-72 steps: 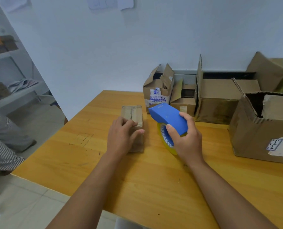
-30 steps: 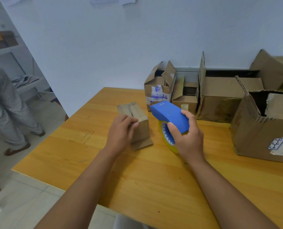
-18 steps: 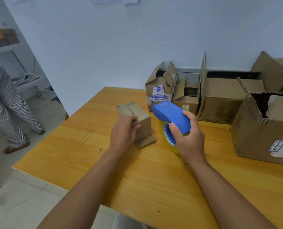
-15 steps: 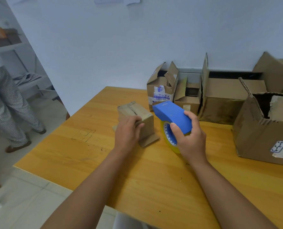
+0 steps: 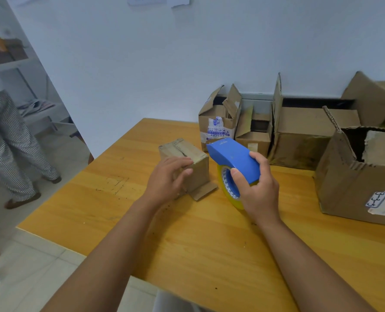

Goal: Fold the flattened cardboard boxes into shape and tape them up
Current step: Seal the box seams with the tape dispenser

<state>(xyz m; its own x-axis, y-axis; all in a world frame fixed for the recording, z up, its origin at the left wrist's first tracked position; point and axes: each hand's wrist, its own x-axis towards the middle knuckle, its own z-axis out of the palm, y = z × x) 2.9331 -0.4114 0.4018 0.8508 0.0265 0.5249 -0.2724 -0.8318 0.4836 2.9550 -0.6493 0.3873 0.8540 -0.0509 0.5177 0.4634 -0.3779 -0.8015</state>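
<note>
A small brown cardboard box stands on the wooden table, its taped seam facing up and a loose flap splayed on the table at its near right corner. My left hand holds the box's near side, fingers curled over the top edge. Just right of the box, my right hand grips a blue tape dispenser with a yellow-rimmed tape roll under it. The dispenser's nose points at the box's top right corner.
Several open, worn cardboard boxes line the back wall: a small one with a printed label, a wide one, and a large one with a sticker at the right. A person in striped trousers stands on the floor at the left.
My left hand has tipped the small box up from lying flat and turned it clockwise, so a bottom flap now sticks out. My right hand has held the dispenser nearly still.
</note>
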